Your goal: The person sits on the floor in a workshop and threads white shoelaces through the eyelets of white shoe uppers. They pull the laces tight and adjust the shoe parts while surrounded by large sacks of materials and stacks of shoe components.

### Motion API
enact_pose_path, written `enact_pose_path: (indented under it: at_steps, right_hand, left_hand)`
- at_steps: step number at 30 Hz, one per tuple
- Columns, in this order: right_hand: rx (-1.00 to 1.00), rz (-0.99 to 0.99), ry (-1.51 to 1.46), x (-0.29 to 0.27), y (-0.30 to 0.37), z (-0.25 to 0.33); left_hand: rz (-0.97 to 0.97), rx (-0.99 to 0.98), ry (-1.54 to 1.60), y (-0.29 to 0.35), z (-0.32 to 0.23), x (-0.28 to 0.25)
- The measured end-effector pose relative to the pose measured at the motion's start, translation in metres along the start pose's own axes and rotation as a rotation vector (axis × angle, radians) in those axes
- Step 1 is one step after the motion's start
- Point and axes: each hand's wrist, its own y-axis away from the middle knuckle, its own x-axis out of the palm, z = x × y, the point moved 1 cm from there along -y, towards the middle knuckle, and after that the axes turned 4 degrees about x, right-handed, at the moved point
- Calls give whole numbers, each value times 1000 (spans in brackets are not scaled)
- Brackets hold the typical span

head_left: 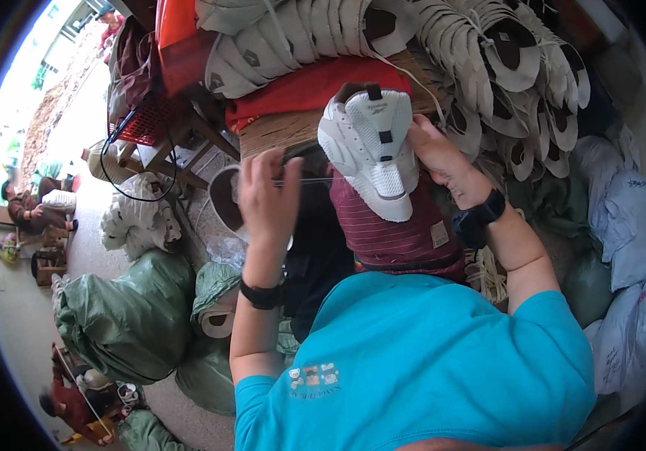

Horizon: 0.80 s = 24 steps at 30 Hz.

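Note:
A white shoe upper [376, 143] with a brown lining and black tabs rests tilted over the maroon striped cloth [383, 239] on my lap. My right hand [443, 154] grips its right side, fingers partly hidden behind it. To the left of the upper is my left hand [267, 192], fingers curled and slightly blurred. A thin pale thread [312, 180] runs taut from the upper's left edge to those fingers. Whether a needle is also in them cannot be made out.
A wooden table [282, 139] ahead bears a red cloth [315, 86] and a row of nested shoe uppers [278, 49]. More uppers [503, 83] hang at the far right. Green sacks [131, 316] lie left, pale sacks [627, 225] right. Other people [34, 207] sit at the left.

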Motion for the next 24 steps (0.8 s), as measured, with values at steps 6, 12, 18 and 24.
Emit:
enact_pose_path:
  at_steps: [6, 12, 18, 24]
  right_hand:
    - [-211, 47, 222, -3, 8, -4]
    - [-27, 35, -20, -4, 27, 10]
    - [-220, 29, 160, 4, 39, 18]
    - [-280, 35, 340, 9, 39, 6]
  left_hand:
    - [62, 254, 250, -27, -59, 43]
    - [436, -35, 389, -46, -45, 58]
    - [249, 200, 10, -44, -52, 60]
    - [476, 136, 39, -48, -52, 70]
